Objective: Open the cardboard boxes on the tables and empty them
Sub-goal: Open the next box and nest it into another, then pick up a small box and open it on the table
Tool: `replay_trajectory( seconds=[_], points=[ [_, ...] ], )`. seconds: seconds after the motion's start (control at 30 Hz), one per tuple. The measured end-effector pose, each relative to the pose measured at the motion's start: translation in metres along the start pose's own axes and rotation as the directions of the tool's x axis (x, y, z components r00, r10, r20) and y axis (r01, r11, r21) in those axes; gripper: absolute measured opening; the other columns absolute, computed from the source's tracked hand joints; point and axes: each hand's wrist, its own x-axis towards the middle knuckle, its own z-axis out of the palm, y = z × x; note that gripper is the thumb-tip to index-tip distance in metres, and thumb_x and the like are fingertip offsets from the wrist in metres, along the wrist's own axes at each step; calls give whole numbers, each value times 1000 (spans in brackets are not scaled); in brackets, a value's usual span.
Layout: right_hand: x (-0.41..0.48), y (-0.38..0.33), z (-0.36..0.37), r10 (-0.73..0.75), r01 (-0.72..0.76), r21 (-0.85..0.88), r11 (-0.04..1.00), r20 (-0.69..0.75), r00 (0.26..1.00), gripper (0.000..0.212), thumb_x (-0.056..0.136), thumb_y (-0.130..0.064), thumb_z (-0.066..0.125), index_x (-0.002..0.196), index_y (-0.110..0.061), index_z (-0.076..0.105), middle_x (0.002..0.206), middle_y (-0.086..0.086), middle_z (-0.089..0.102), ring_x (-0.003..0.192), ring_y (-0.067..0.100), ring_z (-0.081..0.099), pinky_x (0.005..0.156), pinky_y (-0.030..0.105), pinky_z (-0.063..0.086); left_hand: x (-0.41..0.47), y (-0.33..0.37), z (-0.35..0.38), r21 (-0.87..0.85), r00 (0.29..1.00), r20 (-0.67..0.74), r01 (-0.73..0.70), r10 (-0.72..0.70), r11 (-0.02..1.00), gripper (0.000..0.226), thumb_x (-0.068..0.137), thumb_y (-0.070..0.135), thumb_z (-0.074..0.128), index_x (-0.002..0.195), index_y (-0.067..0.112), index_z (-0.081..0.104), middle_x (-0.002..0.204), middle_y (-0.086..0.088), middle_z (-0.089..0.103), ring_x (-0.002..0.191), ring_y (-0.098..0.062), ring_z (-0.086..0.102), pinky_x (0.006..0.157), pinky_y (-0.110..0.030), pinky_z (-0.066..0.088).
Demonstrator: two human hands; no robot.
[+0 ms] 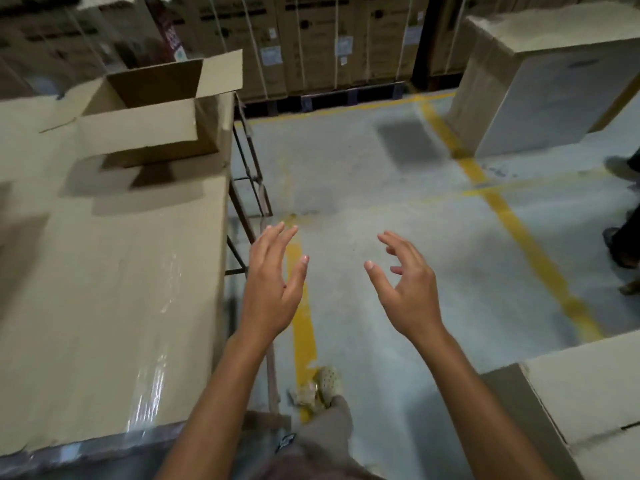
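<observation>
Meanwhile both hands were held out over the floor [381, 168], neither touching anything. The left hand [270, 289] was spread, fingers straight and slightly apart, thumb raised, its palm turned toward the other hand. It hung just beside the right edge of the table [104, 271], apart from it. The right hand [405, 289] was likewise spread and empty, its fingers loosely bent and its palm facing left. A clear gap lay between the two.

One cardboard box [145, 129] stood at the far end of the table, near the right-hand corner, well apart from both hands. Its top flaps were folded outward, the far one standing up and the near one lying down toward the camera. Only the inner walls could be seen; whether anything lay at the bottom could not be told. The table top was covered in brown cardboard, with a shiny strip of clear tape [156, 375] running along it near the close end. A rusty metal frame [249, 174] showed under its right edge.

Yellow lines [519, 230] crossed the grey floor. Below the hands, a foot in a pale perforated shoe [327, 382] rested on one line. A tall carton [540, 91] stood at the upper right and another carton [588, 393] at the lower right. Stacked cartons [329, 39] bound with straps lined the back. Another person's dark shoes [623, 247] showed at the right edge.
</observation>
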Motion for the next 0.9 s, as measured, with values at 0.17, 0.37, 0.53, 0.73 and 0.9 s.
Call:
replay_trajectory(
  seconds=[0.17,0.37,0.53,0.73,0.9],
  points=[
    [90,16,45,-87,85,24,996,107,990,55,90,-51,54,136,-22,57,144,-4,54,128,19,54,98,51,51,68,-43,11,33,986,-131,107,-102,994,48,98,32,51,139,9,55,147,-9,49,142,-20,36,118,-39,29],
    [216,16,111,-162,152,66,986,187,969,49,90,-44,59,134,-20,59,141,-2,57,126,19,57,97,50,52,171,-102,9,29,954,-258,165,-152,986,48,97,33,49,137,8,56,144,-10,51,140,-23,39,117,-42,31],
    [317,-11,162,-255,236,102,966,252,934,51,91,-46,58,135,-21,59,144,0,55,127,20,56,97,51,51,261,-140,-11,37,908,-373,219,-190,975,40,98,24,52,136,11,56,142,-6,52,140,-20,39,115,-47,35],
    [408,-30,211,-337,301,156,941,340,878,48,93,-42,59,136,-21,58,145,0,54,129,20,54,99,50,51,332,-179,-25,110,867,-452,286,-209,952,41,98,29,49,135,11,56,140,-7,54,139,-20,39,116,-46,34],
    [490,-38,256,-411,354,211,911,397,821,49,92,-43,58,137,-22,57,147,0,52,130,22,53,100,52,50,384,-212,-25,135,796,-548,387,-257,912,38,98,25,50,133,11,57,140,-8,54,140,-25,38,115,-47,35]
  ],
)
